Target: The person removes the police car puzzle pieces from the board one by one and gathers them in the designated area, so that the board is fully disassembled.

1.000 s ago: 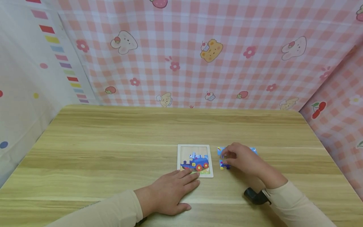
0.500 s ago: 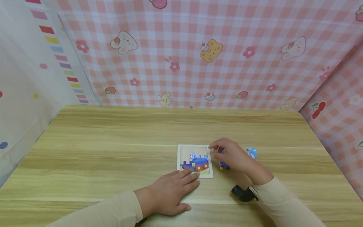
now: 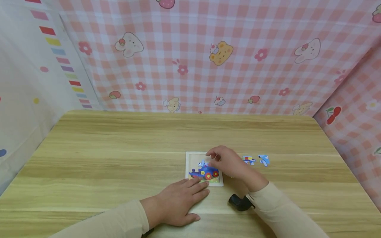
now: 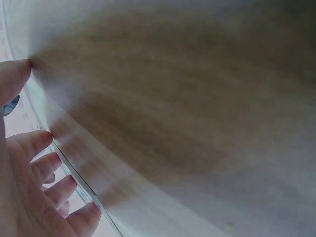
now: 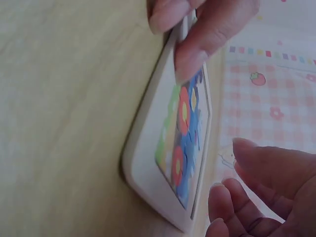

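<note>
The right hand (image 3: 230, 164) has moved over the puzzle (image 3: 187, 165), loosely curled, seemingly empty; left hand (image 3: 178, 201) rests outspread.

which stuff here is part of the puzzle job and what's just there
Part of the job:
white-rimmed tray
joined train pieces in it
loose pieces to its right
both hands: left hand on the tray's near edge, right hand over its right side

Just there:
wooden table
checked cloth
black device at the right cuff
</note>
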Demonstrator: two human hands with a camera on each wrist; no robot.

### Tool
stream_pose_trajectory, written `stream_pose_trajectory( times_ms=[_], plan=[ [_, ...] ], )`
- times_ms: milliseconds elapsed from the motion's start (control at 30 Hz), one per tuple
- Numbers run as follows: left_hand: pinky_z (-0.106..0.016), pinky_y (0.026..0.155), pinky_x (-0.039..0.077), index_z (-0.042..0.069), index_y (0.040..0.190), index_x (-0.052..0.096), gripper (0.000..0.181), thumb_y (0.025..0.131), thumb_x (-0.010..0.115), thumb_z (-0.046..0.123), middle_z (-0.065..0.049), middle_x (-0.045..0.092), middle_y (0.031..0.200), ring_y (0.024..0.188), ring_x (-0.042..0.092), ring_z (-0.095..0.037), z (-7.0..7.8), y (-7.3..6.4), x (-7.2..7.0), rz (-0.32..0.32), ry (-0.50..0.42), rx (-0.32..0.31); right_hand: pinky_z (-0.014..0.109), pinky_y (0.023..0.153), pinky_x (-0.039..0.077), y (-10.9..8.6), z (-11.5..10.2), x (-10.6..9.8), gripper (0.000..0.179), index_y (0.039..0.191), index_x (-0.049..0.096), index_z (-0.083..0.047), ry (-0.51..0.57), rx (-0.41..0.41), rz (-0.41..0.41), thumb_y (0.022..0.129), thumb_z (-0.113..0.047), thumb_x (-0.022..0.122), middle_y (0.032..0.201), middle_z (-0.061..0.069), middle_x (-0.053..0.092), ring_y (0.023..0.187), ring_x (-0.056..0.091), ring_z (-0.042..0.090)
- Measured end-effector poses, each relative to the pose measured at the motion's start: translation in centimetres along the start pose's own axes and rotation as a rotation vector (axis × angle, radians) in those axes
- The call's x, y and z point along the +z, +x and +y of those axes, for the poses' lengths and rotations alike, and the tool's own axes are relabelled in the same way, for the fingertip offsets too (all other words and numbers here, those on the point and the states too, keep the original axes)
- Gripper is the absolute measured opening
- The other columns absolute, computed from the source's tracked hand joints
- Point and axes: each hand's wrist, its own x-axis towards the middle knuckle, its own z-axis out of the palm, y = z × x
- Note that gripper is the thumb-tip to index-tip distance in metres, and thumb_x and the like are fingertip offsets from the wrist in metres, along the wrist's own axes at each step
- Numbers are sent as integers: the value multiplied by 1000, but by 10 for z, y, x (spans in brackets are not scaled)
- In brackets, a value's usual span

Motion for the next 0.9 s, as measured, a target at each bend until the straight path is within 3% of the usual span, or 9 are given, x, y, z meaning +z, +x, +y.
stream_pose_trajectory(
  times_ms=[333,900],
  plan=[
    [-36,109,35,15,147,41,65,96,44,56,-2,35,154,141,32,-25,-1,0,-1,-16,-21,-7,34,79,49,8,-6,10,20,106,69,-3,-15,62,-45,87,-9,70,92,4,60,85,54,17],
    [-35,108,37,15,145,44,65,94,46,55,-3,39,152,139,36,-25,1,-1,-1,31,13,-1,34,78,49,10,-13,17,15,99,69,-4,-48,84,-41,85,-7,72,89,4,58,83,54,16]
  ],
)
